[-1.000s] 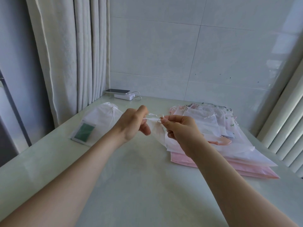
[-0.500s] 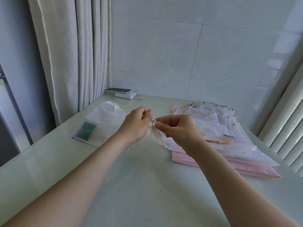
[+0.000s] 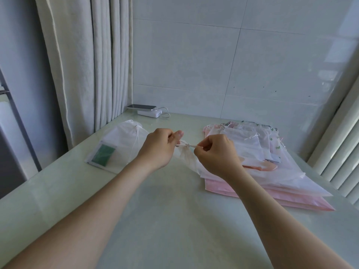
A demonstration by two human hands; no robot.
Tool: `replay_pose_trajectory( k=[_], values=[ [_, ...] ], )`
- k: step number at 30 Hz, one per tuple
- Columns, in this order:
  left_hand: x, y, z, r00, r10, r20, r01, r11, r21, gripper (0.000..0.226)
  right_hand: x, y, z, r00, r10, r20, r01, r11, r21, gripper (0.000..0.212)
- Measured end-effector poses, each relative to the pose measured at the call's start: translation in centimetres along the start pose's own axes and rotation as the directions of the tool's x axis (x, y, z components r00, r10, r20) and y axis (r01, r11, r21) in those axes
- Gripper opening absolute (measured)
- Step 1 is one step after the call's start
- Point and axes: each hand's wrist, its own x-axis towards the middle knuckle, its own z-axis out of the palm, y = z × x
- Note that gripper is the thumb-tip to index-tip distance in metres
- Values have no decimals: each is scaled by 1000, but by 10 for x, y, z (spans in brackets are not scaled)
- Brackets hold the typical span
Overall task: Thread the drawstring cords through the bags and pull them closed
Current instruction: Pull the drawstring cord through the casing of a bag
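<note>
Head view. A pale table (image 3: 174,220) is filling the lower frame, backed by a tiled wall (image 3: 213,55). A cream curtain (image 3: 93,65) is hanging at the left rear, its hem reaching the table's far-left edge. In the far corner a phone (image 3: 141,107) is lying on top of a white power bank (image 3: 149,113), with a cable (image 3: 165,114) looping out beside it. White slats (image 3: 340,152) are running along the right edge. Both forearms are crossing the foreground, and the right hand (image 3: 217,154) is covering part of the stack of bags (image 3: 281,171) behind it.

The sheer white bag (image 3: 186,159) is being held above the table between the two hands, near the middle of the frame. Its mouth is bunching tightly where the cord (image 3: 186,146) is crossing it, and its body is trailing down and to the right, passing behind the right wrist. The left hand (image 3: 157,150) is pinching one end of the cord between thumb and forefinger; the right hand, fingers curled, is pinching the other end. The cord is running nearly taut between them.

What the held bag is containing cannot be told. The closed bag (image 3: 124,138) is lying flat at the left, mouth gathered, holding a green card (image 3: 103,154). The stack is resting on a pink bottom bag (image 3: 233,189), and an orange-pink shape (image 3: 260,164) is showing through one sheer layer.
</note>
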Motion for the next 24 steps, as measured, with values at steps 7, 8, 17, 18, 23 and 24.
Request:
replay_pose_trajectory(
  k=[7, 8, 17, 18, 23, 24],
  values=[
    [4, -2, -1, 997, -38, -68, 40, 999, 24, 32, 2, 3, 9, 994, -65, -83, 53, 989, -139, 22],
    [5, -2, -1, 997, -41, -70, 43, 999, 24, 29, 3, 3, 9, 994, -57, -94, 45, 992, -122, 20],
    [0, -14, 2, 995, 55, -84, -53, 998, 35, 9, -5, 3, 4, 1000, -15, 15, 13, 988, 151, 13],
    [0, -17, 2, 995, 58, -76, -55, 998, 39, 12, -7, -2, 0, 998, 26, 49, -38, 964, 264, 12],
    [-2, -21, 4, 987, 155, 41, -158, 984, 82, 52, -10, -17, -7, 990, -11, 141, -55, 888, 456, 13],
    [-3, -21, 3, 983, 170, 66, -176, 980, 96, 55, -9, -17, -5, 992, -51, 111, -4, 893, 450, 12]
  ],
)
